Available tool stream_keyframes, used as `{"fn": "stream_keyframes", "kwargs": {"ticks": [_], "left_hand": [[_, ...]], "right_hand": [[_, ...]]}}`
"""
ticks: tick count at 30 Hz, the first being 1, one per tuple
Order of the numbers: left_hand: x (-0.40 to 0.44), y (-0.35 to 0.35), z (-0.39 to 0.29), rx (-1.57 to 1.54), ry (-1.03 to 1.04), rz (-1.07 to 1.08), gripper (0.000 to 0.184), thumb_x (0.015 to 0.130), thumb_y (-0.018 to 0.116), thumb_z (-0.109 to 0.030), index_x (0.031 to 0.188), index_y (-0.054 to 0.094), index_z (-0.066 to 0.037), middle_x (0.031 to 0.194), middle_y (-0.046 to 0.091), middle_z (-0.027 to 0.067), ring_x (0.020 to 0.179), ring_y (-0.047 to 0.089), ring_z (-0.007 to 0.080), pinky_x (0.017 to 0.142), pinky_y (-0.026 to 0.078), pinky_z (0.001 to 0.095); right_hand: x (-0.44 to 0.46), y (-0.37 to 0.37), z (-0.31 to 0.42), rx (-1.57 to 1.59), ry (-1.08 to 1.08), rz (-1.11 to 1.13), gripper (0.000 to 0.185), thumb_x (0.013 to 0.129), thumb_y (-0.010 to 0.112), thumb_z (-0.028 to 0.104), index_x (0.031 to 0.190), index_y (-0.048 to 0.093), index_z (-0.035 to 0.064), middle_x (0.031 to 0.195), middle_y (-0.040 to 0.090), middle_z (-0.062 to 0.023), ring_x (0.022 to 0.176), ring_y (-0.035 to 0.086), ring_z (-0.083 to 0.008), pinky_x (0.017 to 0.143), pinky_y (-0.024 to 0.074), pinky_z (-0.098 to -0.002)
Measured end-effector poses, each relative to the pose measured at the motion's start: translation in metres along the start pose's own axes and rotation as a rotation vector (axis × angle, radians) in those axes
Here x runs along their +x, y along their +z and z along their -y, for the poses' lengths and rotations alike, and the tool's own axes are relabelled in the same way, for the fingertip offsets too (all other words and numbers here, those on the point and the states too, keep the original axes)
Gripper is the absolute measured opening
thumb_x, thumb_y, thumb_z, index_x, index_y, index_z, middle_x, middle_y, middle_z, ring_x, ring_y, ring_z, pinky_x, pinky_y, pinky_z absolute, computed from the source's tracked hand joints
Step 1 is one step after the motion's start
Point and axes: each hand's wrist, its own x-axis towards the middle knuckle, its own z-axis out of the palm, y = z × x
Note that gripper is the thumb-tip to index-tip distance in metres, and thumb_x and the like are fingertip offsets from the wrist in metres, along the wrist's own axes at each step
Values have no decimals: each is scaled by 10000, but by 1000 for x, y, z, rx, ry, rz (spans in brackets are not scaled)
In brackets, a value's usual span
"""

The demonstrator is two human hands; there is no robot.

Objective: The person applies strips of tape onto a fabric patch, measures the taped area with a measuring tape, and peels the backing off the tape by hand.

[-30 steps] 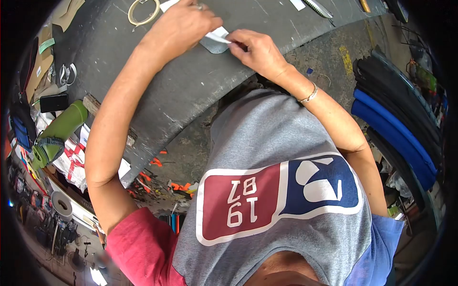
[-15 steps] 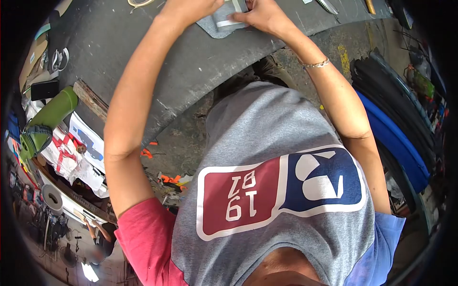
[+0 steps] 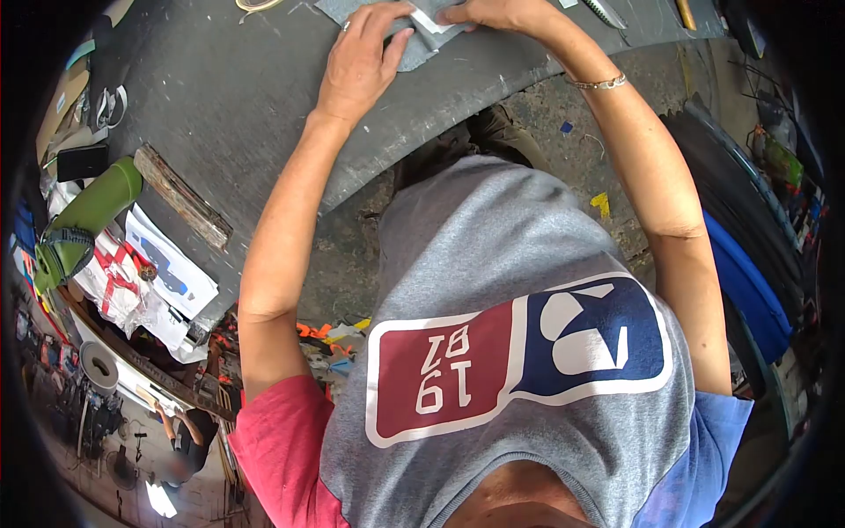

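A piece of grey fabric lies on the dark table near its edge, with a white strip on top. My left hand rests palm down on the fabric, fingers stretched forward and thumb apart, a ring on one finger. My right hand, with a bracelet at the wrist, pinches the fabric by the right end of the white strip. Its fingertips are partly hidden, and the top of the frame cuts off part of this hand.
On the dark table lie a worn wooden bar, a black box and a green roll. A printed sheet lies at left. Dark and blue rolls stand at right. Another person is at lower left.
My left hand has moved back and down toward me and now lies on the fabric. My right hand has shifted slightly right and up. More of the grey fabric shows at left.
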Motion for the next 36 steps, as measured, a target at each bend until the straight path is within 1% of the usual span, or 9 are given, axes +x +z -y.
{"fn": "stream_keyframes", "kwargs": {"ticks": [6,9,12,15,24,27,30,33,36], "left_hand": [[-2,1,-6,31,44,0,169,938,651,-37,1107,648,-40,1153,613,166,1083,609,381,932,505,451],[-6,3,-2,21,-14,-8,162,933,645,-17,1094,641,-29,1141,595,176,1084,602,381,925,504,449],[-10,3,1,3,-65,-3,157,933,641,2,1089,638,-21,1116,584,180,1075,602,381,921,505,446],[-16,9,11,23,-4,-59,257,889,729,-36,1134,662,-77,1127,632,112,1081,630,329,921,524,418],[-23,13,7,32,-28,-178,263,871,748,-10,1105,673,-103,1108,609,97,1059,626,303,904,536,400],[-21,13,5,2,-46,-173,249,887,738,-19,1113,678,-103,1111,607,107,1073,626,307,906,536,395],[-17,9,-10,15,-83,-119,221,921,671,0,1135,654,-52,1133,586,161,1081,613,357,924,519,424],[-19,9,-14,25,-100,-77,281,928,640,17,1203,641,-44,1174,568,194,1107,601,383,949,512,443],[-21,11,-11,63,-83,-75,376,917,640,20,1281,634,-75,1212,555,207,1145,588,392,969,516,445]], "right_hand": [[3,-8,0,-32,-48,102,393,705,859,267,943,745,-25,744,729,-195,711,718,-296,688,565,-424],[4,-3,10,-198,97,175,418,703,853,283,938,734,-41,747,724,-204,718,718,-291,700,568,-424],[2,-2,26,-91,125,277,417,705,836,286,904,733,-64,793,730,-259,782,741,-344,733,579,-442],[5,11,26,-257,-137,78,394,709,823,274,852,732,-82,872,734,-305,878,749,-402,780,587,-459],[5,-1,52,-318,-28,234,396,717,802,273,907,754,-71,935,739,-308,927,748,-399,808,589,-457],[3,-7,54,-266,-112,281,349,733,789,259,844,761,-70,886,748,-287,885,755,-387,793,591,-447],[11,-1,42,-272,-11,311,298,752,765,236,794,760,-59,801,749,-249,854,761,-378,788,592,-442],[8,-3,31,-239,107,209,260,770,752,222,741,762,-35,738,754,-185,736,748,-311,702,582,-408],[-1,-15,15,31,240,242,257,778,758,238,740,777,-15,711,750,-126,621,687,-224,598,535,-367]]}}
